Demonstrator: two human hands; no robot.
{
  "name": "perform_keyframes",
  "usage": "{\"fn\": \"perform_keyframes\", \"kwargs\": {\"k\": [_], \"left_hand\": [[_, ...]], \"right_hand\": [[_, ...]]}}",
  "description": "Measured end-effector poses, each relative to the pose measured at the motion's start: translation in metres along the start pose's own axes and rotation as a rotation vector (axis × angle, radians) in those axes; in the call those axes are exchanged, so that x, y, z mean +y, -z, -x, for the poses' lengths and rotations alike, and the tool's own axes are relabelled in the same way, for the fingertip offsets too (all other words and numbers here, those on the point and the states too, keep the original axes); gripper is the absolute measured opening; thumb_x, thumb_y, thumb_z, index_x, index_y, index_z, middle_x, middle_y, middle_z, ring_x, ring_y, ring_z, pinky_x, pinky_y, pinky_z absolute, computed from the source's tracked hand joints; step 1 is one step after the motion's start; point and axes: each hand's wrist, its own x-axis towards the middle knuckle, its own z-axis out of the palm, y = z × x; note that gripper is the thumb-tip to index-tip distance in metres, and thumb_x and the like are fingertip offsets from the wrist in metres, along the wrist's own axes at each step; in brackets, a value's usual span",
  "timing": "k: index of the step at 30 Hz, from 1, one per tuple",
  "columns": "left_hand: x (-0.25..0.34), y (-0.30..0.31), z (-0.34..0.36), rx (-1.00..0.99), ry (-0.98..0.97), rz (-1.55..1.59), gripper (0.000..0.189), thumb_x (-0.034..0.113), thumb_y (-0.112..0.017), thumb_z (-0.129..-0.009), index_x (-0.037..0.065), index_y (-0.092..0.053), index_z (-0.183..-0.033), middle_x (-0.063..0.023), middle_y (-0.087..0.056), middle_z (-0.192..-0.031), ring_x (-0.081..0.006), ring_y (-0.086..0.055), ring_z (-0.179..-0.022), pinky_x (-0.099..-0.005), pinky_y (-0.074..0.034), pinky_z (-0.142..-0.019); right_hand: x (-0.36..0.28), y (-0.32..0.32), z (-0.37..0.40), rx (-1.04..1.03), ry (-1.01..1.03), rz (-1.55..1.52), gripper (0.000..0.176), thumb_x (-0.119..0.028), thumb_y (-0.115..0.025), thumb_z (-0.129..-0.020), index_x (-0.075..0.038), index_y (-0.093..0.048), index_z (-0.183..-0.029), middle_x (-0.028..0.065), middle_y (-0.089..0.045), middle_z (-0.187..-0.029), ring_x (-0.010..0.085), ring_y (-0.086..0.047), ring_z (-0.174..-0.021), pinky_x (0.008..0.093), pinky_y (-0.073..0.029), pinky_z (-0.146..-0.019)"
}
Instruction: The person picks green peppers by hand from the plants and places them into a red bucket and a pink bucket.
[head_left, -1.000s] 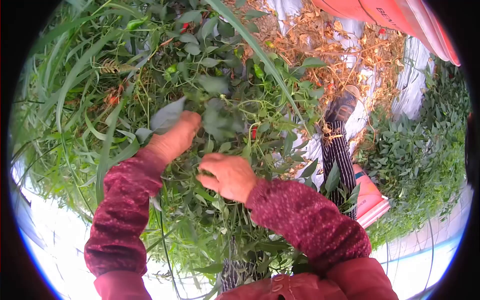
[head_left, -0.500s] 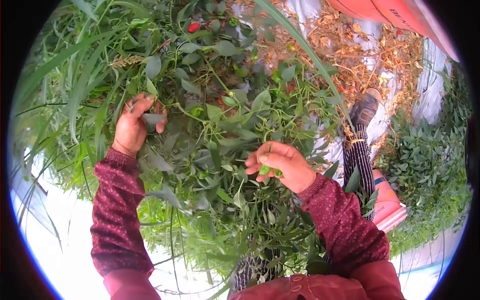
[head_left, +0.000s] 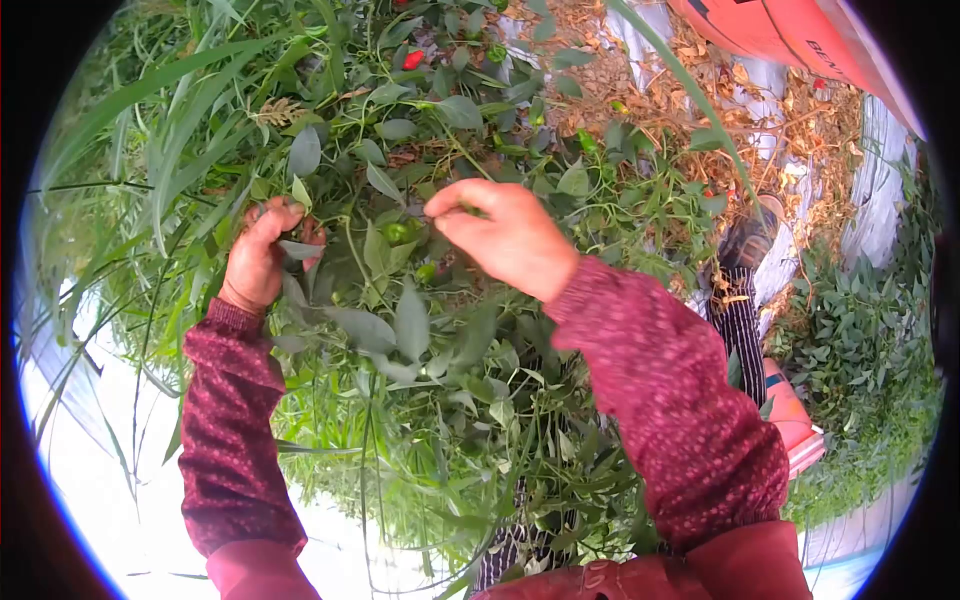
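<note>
My left hand (head_left: 264,255) is closed around a leafy pepper plant branch (head_left: 302,192) at the left of the plants, its fingertips partly hidden by leaves. Over the middle of the foliage, my right hand (head_left: 510,238) is curled, fingertips pointing left, with a bit of a green pepper (head_left: 475,211) showing between thumb and fingers. Just left of and below those fingertips hangs another green pepper (head_left: 398,232). A smaller green pepper (head_left: 427,272) sits lower among the leaves. Farther up, a red pepper (head_left: 413,60) shows on the plant.
Tall grass (head_left: 170,170) crowds the left side. Dry brown leaves (head_left: 690,110) lie over pale plastic sheeting at the upper right. A red bag or container (head_left: 800,35) fills the top right corner. My shoe (head_left: 750,240) and another red object (head_left: 790,410) are at the right.
My right hand has moved up and left, from the lower middle of the plants toward the hanging green pepper. My left hand stays almost where it was. The view has shifted slightly.
</note>
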Motion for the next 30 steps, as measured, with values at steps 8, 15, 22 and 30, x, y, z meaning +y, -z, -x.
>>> {"fn": "perform_keyframes", "kwargs": {"k": [8, 15, 22, 30], "left_hand": [[-0.011, 0.026, -0.009, -0.135, -0.007, 0.1, 0.019, 0.021, -0.053, -0.081, 0.006, -0.043, -0.076, -0.0078, -0.045, -0.066, -0.0225, -0.047, -0.056, -0.0346, -0.039, -0.054], [-0.015, 0.016, -0.006, -0.082, -0.012, 0.116, 0.022, 0.024, -0.053, -0.081, 0.006, -0.042, -0.074, -0.0078, -0.043, -0.063, -0.0224, -0.046, -0.053, -0.0342, -0.039, -0.051], [-0.022, 0.021, -0.007, -0.218, -0.029, 0.112, 0.019, 0.02, -0.055, -0.081, 0.006, -0.045, -0.074, -0.0083, -0.046, -0.069, -0.0218, -0.049, -0.058, -0.0335, -0.046, -0.06], [-0.053, 0.009, -0.014, -0.004, 0.102, 0.136, 0.012, 0.013, -0.055, -0.078, 0.003, -0.049, -0.075, -0.0073, -0.051, -0.071, -0.0189, -0.052, -0.069, -0.0333, -0.048, -0.072]], "right_hand": [[0.065, -0.042, -0.021, 0.082, 0.041, 0.649, 0.03, -0.016, -0.059, -0.079, -0.011, -0.062, -0.109, 0.0123, -0.06, -0.11, 0.0324, -0.058, -0.098, 0.0418, -0.047, -0.086], [0.068, -0.068, -0.051, -0.137, -0.065, 0.934, 0.041, -0.017, -0.065, -0.076, -0.012, -0.056, -0.115, 0.0104, -0.051, -0.122, 0.0317, -0.056, -0.104, 0.0426, -0.047, -0.086], [0.07, -0.063, -0.03, -0.131, -0.016, 0.897, 0.041, -0.031, -0.062, -0.077, -0.004, -0.061, -0.108, 0.0163, -0.061, -0.106, 0.0328, -0.059, -0.096, 0.0431, -0.047, -0.083], [0.067, -0.038, 0.026, -0.098, -0.157, 0.361, 0.04, -0.035, -0.064, -0.078, -0.003, -0.065, -0.103, 0.0187, -0.065, -0.087, 0.028, -0.064, -0.08, 0.0396, -0.049, -0.074]]}}
